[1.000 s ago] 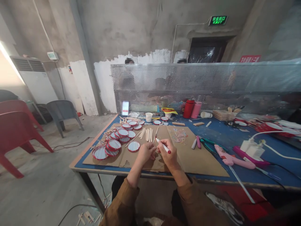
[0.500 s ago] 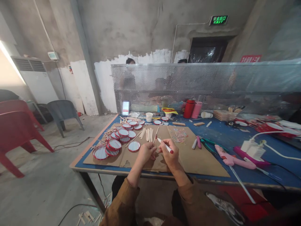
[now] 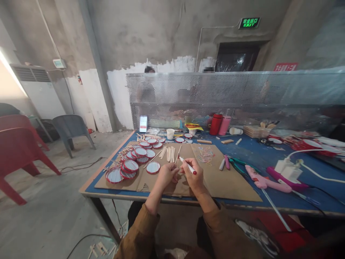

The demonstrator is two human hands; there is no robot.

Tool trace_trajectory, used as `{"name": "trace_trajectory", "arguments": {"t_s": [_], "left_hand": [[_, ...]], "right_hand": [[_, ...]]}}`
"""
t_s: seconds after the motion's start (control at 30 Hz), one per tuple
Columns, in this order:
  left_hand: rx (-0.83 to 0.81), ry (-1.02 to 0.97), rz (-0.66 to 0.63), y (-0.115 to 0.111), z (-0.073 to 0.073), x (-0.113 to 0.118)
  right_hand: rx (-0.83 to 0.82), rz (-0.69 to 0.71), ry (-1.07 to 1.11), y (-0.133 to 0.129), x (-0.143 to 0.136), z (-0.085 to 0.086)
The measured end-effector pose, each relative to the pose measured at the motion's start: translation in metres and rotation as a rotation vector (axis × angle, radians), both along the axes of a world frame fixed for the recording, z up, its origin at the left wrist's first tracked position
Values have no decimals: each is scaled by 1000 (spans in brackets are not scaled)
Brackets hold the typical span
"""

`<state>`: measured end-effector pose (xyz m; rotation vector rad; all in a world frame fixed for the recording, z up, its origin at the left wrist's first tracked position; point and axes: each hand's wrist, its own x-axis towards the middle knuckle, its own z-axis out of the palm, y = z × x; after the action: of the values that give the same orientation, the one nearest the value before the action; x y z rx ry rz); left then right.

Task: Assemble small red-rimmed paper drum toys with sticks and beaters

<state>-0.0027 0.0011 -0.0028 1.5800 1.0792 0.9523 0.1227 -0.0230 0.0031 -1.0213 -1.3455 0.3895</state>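
My right hand (image 3: 194,174) is closed around a white marker (image 3: 188,165) with a red end, its tip pointing up and left. Pinched in my left hand (image 3: 168,174) is a thin wooden stick (image 3: 179,151) that slants up past the marker's tip; a dark red patch shows on it there. Both hands are close together over a cardboard sheet (image 3: 223,183). Just beyond them lie several flat wooden sticks (image 3: 170,154). A round red-rimmed disc (image 3: 153,167) rests left of my left hand, beside a pile of similar discs (image 3: 131,166).
Colourful small loops (image 3: 205,155) lie on the cardboard at right. Further right are pliers (image 3: 237,167), a pink glue gun (image 3: 265,181) and a power strip (image 3: 296,185). A paper cup (image 3: 170,134), a red bottle (image 3: 216,124) and a perforated metal screen (image 3: 231,90) stand behind.
The marker's tip has shifted very slightly along the stick. Both hands keep their grips, and the view has moved a little.
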Motion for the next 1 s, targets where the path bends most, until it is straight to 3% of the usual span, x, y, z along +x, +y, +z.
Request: {"name": "trace_trajectory", "arguments": {"t_s": [1.0], "left_hand": [[-2, 3, -1, 0, 1, 0]], "right_hand": [[-6, 13, -5, -1, 0, 1]]}}
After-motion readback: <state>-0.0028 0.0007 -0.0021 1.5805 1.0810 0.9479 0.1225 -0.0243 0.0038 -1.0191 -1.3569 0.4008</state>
